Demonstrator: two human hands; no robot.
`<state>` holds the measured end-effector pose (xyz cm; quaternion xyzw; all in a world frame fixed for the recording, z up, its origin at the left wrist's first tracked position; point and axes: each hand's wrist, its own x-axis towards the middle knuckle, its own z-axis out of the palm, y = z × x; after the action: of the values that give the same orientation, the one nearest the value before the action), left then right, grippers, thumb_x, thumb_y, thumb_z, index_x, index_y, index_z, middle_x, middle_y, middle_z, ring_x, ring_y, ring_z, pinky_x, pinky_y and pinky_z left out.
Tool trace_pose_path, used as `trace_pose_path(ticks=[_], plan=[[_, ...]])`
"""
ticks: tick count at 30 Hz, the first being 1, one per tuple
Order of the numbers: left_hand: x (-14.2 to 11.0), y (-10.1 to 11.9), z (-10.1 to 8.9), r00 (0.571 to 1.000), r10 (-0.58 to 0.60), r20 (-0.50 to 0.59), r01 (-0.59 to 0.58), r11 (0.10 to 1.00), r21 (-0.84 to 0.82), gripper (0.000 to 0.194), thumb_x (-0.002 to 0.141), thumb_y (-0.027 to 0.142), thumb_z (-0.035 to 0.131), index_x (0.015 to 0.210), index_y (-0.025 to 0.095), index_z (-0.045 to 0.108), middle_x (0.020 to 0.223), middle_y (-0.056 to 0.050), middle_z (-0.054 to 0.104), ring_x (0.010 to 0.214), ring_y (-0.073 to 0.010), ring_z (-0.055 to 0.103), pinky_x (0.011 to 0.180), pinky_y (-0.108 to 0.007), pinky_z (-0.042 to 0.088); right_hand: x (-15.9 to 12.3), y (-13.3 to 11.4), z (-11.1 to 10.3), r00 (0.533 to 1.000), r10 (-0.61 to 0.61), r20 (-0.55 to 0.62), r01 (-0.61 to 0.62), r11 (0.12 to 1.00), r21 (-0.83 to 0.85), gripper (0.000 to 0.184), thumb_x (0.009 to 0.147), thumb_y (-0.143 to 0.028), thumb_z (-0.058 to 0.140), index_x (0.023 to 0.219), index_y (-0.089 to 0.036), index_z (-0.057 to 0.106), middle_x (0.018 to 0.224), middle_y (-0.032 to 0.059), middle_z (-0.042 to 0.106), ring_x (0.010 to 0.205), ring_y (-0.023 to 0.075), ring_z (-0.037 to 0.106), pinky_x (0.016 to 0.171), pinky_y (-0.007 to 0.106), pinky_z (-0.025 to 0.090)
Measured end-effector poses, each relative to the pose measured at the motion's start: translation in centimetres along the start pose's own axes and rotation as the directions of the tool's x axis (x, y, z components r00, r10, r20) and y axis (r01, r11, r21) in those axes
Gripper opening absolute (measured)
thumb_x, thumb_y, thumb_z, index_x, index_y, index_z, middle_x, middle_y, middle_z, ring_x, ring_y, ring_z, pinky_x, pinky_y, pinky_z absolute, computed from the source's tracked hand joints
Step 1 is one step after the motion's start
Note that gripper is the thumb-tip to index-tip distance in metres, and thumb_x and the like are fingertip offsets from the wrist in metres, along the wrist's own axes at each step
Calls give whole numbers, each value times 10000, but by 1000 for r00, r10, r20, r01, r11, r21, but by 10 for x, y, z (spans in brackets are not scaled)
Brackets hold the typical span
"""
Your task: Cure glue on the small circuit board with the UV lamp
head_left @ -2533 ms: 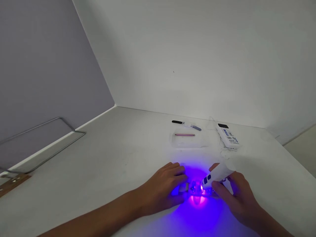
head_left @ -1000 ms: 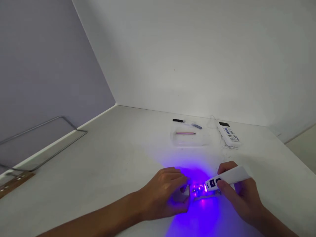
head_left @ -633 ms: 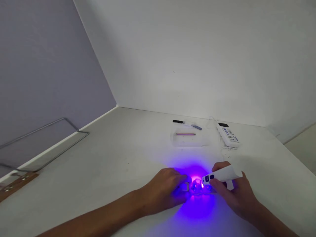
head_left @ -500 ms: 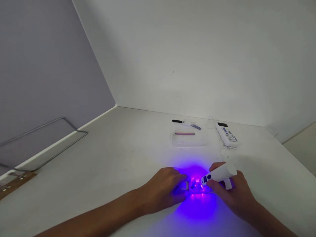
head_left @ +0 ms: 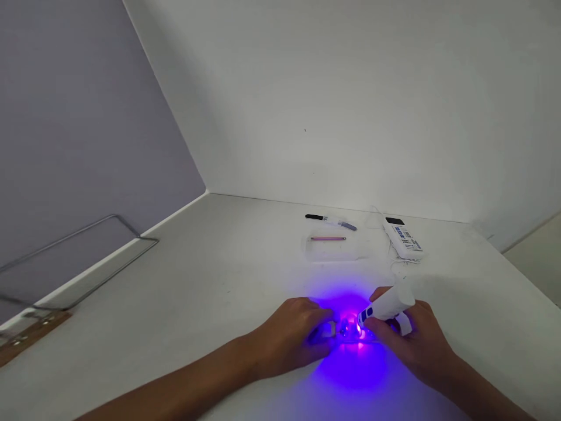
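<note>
My right hand [head_left: 416,345] is closed around a small white lamp [head_left: 385,305] that throws violet light down onto the white table [head_left: 210,280]. Under the beam lies a thin strip with small shiny pieces [head_left: 350,332], lit pink and blue. My left hand [head_left: 293,333] rests on the table with its fingertips pressed against the strip's left end. What the small pieces are I cannot make out in the glare.
Farther back lie a clear flat case with a pink stick [head_left: 331,245], a black-tipped pen-like tool [head_left: 331,221] and a white printed box [head_left: 403,237] with a thin cable. A wire frame [head_left: 87,257] stands at the left edge by the grey wall.
The lamp has tilted and shifted slightly over the strip, so the violet spot moved a little. My left hand stays at the strip's left end.
</note>
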<state>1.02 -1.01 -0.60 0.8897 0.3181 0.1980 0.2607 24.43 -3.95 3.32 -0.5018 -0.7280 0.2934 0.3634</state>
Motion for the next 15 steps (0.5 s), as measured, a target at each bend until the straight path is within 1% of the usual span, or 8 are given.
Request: trace_pose_path(ticks=[5,10,13,15], plan=[[0,-3,1,1000,-18,-7,18,1000,-8,261,904,214,594,689,187,448,599,59,426,538,-108,343,560,-239,263,0,0,-1,999,-24,29,24,1000,-9,172,899,-342,685,778,-219,684,680,-5,624,549,136,547,499,223,471],[-1,-3,1,1000,-7,-15,7,1000,-5,287,893,189,618,694,188,410,609,69,404,546,-104,324,563,-239,246,1,-1,-2,997,-63,50,63,998,11,162,916,-319,662,786,-223,666,667,-15,605,536,130,505,479,221,430],[-1,-2,1,1000,-2,-11,2,1000,7,282,912,193,624,706,188,432,616,69,406,555,-106,335,565,-240,244,1,0,-1,996,-72,50,72,997,16,176,921,-326,659,777,-225,644,661,-20,605,541,132,500,488,225,422],[-1,-1,1,1000,3,-2,-3,1000,16,261,935,212,624,728,189,467,621,68,416,562,-110,350,571,-241,250,1,1,0,997,-56,49,56,998,3,188,922,-329,660,768,-226,631,662,-21,606,552,135,505,503,230,426]])
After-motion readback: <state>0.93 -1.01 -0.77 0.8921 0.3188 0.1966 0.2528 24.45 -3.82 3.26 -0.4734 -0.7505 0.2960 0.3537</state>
